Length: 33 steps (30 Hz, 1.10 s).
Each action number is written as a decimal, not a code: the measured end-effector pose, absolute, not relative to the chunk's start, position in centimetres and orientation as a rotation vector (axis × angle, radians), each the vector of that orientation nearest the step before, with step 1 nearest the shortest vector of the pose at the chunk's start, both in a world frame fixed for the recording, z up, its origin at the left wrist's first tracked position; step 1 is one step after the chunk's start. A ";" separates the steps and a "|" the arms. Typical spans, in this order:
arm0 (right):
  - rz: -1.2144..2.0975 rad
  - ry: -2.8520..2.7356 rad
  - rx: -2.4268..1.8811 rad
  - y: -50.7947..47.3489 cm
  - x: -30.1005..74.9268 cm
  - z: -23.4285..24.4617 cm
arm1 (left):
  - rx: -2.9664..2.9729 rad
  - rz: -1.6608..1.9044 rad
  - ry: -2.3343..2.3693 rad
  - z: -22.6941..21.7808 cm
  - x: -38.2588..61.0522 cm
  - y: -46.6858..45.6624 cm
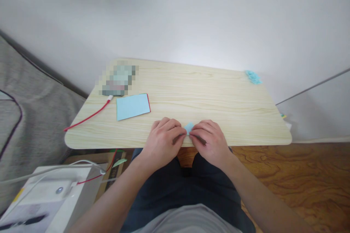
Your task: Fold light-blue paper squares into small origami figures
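Note:
Between my two hands, near the table's front edge, is a small light-blue piece of paper (189, 127). My left hand (165, 135) pinches its left side with thumb and fingertips. From the other side, my right hand (210, 137) pinches it the same way. Fingers cover much of the paper, so its exact folds are hidden. To the left of my hands lies a flat stack of light-blue paper (133, 107) with a red edge at its right. A small heap of light-blue folded paper pieces (253, 76) sits at the table's far right corner.
A blurred-out phone (119, 80) lies at the back left of the pale wooden table (197, 91), with a red cable (90, 118) running off the left edge. Below left stands a white box (54, 204) with cables on it. A white wall (186, 18) borders the back.

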State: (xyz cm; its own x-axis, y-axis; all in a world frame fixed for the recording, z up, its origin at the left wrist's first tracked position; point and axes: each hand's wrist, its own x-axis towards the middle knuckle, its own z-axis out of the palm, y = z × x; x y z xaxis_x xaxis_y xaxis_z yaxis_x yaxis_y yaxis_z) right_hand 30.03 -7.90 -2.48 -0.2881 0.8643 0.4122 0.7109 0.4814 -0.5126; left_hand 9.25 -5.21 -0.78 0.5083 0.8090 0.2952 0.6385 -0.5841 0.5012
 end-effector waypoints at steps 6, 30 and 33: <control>0.328 -2.036 -1.299 -8.4 30.5 -2.3 | 2.459 0.699 1.198 -1.0 9.3 -4.9; 0.314 -1.942 -1.703 -7.4 30.0 -0.7 | 2.441 0.527 1.450 -0.5 10.3 -4.3; 0.329 -1.944 -1.744 -7.3 30.0 -0.5 | 2.449 0.509 1.474 -0.5 10.3 -4.2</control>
State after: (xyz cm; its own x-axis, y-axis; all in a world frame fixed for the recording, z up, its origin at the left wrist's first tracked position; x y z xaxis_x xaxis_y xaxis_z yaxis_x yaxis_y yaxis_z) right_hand 30.04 -7.25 -0.45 -0.0506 0.9774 0.2051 0.8555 0.1484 -0.4961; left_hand 10.30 -4.18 -0.51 0.4310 0.8859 0.1716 0.8031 -0.4633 0.3747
